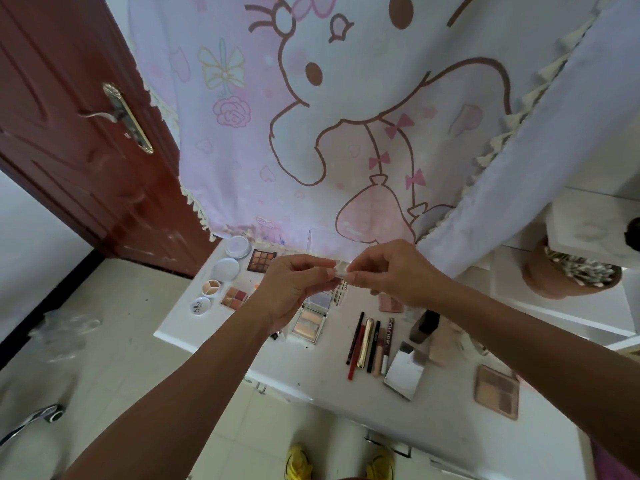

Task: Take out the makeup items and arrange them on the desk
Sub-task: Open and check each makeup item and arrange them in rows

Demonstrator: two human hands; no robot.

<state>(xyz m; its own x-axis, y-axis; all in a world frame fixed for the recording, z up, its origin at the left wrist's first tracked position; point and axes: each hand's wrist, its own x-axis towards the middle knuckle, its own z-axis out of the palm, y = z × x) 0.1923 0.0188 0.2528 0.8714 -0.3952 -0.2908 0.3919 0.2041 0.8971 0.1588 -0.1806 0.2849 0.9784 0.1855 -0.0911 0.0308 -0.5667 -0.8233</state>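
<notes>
Hands meet above the white desk [214, 341], the left hand [294, 289] and right hand [391, 271] pinching a small clear plastic piece [341, 270] between their fingertips. It hangs in the air over the middle of the desk, above a printed card [341, 294], and whether it is a cap, a case or a wrapper is too small to tell. Both sets of fingers are drawn narrow, thumb against forefinger, closed on opposite edges of the piece.

It looks very light, thin and glossy, so it probably slips easily and may flex or crack if squeezed; a gentle pinch at the edges, as now, seems the safest hold.

Much is already laid out: round compacts [227, 268] and eyeshadow palettes [262, 259] on the far left, a highlighter palette [310, 322] in the middle, a row of pencils and tubes [369, 344] to its right, then a mirrored compact [403, 375] and a pink palette [497, 391] at the near right. A cartoon-print cloth [311, 133] hangs behind the desk.
</notes>
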